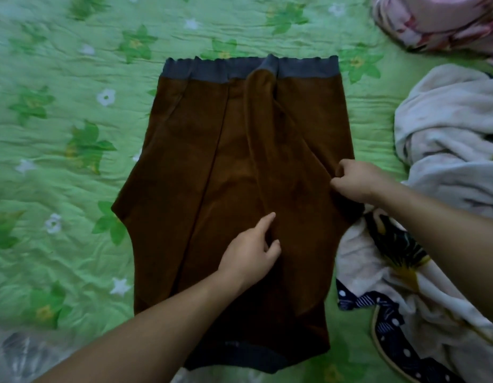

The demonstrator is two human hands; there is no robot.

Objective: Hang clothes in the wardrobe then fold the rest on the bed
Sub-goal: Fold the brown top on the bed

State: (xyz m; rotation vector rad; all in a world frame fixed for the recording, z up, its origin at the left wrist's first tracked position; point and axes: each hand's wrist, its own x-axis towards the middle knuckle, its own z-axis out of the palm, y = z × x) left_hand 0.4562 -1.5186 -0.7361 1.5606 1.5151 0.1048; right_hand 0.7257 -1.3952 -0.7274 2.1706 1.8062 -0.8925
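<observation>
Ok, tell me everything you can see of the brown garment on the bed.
The brown velvety fabric garment with a grey gathered band lies spread flat on the green floral bedsheet, band at the far end. A lengthwise ridge wrinkles its middle. The left hand touches that ridge; the right hand pinches its right edge.

Left hand (248, 251) half-open, right hand (357, 181) perhaps clenched

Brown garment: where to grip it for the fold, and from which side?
Probably its right edge at mid-length, from the right: the brown garment lies flat on the bedspread, so only edges offer a pinch, and the right hand pinches there while the left hand rests mid-cloth.
</observation>
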